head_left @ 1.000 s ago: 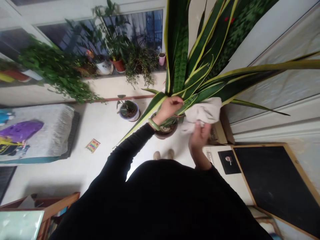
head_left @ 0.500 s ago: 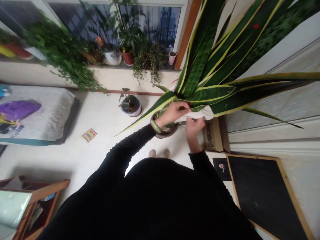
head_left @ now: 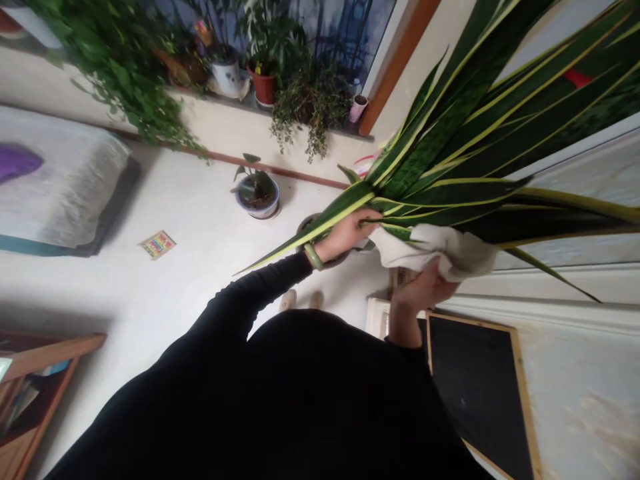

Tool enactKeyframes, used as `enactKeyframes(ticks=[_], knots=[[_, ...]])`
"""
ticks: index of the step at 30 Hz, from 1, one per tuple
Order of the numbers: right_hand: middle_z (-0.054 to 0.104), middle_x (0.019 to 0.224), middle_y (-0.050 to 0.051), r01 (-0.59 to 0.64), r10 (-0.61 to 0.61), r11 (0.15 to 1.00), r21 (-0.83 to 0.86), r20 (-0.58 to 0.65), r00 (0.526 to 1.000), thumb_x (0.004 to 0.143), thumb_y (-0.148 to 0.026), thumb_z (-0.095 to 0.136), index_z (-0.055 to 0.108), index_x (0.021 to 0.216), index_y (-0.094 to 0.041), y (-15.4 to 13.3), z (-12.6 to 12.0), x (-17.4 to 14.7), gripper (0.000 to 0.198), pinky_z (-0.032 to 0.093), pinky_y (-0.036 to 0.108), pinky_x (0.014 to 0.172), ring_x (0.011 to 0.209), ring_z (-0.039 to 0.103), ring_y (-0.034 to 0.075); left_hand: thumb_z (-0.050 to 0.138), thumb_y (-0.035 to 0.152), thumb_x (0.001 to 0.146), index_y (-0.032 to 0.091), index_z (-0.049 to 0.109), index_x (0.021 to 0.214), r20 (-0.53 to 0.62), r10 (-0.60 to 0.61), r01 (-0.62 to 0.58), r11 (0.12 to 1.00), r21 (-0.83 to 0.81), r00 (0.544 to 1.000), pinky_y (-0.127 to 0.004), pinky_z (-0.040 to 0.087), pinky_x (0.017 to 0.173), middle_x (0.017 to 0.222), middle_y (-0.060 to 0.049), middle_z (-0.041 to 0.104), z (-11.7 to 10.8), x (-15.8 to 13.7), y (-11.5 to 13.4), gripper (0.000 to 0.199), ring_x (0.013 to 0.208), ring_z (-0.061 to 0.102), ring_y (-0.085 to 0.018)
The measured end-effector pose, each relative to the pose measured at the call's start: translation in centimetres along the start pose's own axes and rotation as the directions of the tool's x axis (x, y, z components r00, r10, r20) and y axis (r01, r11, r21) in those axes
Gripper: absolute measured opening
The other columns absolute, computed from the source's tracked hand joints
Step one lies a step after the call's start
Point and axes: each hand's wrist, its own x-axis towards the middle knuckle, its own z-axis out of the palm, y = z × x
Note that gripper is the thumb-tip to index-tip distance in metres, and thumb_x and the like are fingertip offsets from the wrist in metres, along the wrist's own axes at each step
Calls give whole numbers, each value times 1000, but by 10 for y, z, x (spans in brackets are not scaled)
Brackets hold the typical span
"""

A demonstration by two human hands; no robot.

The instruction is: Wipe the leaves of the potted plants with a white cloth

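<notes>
A large snake plant (head_left: pixel 420 157) with long yellow-edged leaves leans up and to the right from a round pot, mostly hidden behind my left arm. My left hand (head_left: pixel 349 235), wearing a green bangle (head_left: pixel 313 256), is closed around a leaf low on the plant; its fingertips are partly hidden among the leaves. In my right hand (head_left: pixel 425 290) is a bunched white cloth (head_left: pixel 440 247), pressed against a lower leaf farther out. The cloth covers part of that leaf and some of my right fingers.
A small potted plant (head_left: pixel 257 193) stands on the floor by the wall. More pots line the windowsill (head_left: pixel 235 100). A framed blackboard (head_left: pixel 475 380) lies to the right, a plastic-covered bed (head_left: pixel 60 180) to the left. A colourful card (head_left: pixel 157 245) lies on the floor.
My right hand has moved right along the leaf with the cloth, which is now more spread out. My left hand stays near the leaf base. The view has shifted.
</notes>
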Motion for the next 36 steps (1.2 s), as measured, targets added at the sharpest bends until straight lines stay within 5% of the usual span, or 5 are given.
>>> enactKeyframes(ticks=[9, 14, 23, 32, 36], knots=[[83, 102, 9, -135, 222, 945, -298, 281, 934, 71, -47, 81, 73, 91, -21, 5, -36, -44, 34, 65, 56, 106, 102, 79, 31, 77, 56, 99, 20, 75, 133, -83, 80, -75, 995, 63, 993, -39, 63, 103, 132, -14, 76, 25, -74, 11, 49, 122, 73, -25], [84, 96, 8, -371, 489, 870, -323, 649, 582, 79, -54, 82, 77, 97, -19, -15, -37, -29, 40, 71, 48, 89, 89, 82, 26, 59, 56, 110, 20, 82, 128, -64, 98, -95, 994, 51, 993, -44, 61, 111, 127, -15, 81, 37, -100, -4, 46, 121, 76, -26], [82, 118, 9, -166, 211, 976, -141, 426, 880, 84, -54, 81, 77, 116, -20, -17, -3, 9, 47, 65, 54, 111, 115, 83, 28, 51, 66, 112, 20, 77, 138, -494, 79, 19, 981, 191, 866, -47, 54, 119, 136, -17, 74, 43, -63, -32, 59, 131, 69, -27], [84, 122, 9, 5, 63, 995, -98, 670, 739, 97, -54, 76, 73, 134, -21, -24, 0, 52, 50, 68, 52, 107, 112, 85, 28, 34, 47, 118, 22, 70, 151, -420, 280, -150, 937, 315, 863, -48, 52, 126, 153, -18, 65, 122, -34, -42, 55, 148, 61, -27], [85, 110, 10, 150, 38, 980, -134, 856, 516, 98, -59, 72, 74, 137, -19, -23, 10, 77, 56, 73, 45, 81, 83, 85, 26, 39, 40, 117, 22, 70, 150, -582, 127, 71, 950, 305, 803, -48, 52, 125, 153, -18, 66, 121, -40, -89, 48, 148, 61, -27]])
